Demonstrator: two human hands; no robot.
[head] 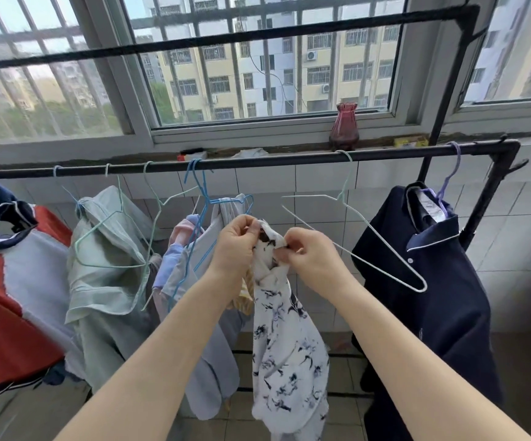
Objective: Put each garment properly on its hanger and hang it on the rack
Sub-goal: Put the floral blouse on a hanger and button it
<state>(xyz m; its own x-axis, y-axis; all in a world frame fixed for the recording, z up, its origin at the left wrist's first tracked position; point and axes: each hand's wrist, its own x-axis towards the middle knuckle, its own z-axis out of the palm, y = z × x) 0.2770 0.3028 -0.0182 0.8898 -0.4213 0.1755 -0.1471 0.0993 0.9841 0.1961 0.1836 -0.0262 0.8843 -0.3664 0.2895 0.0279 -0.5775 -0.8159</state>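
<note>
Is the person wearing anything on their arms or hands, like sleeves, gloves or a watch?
No. Both forearms are bare as far as the picture shows, with no sleeve edge in view. The left hand and right hand wear no gloves, and no watch, bracelet or ring shows on either.

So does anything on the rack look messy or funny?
Yes. The pale green shirt is bunched and crooked, with a green hanger dangling tilted in front of it instead of inside the shoulders. The white hanger hangs bare and tilted. The navy shirt sits neatly.
</note>
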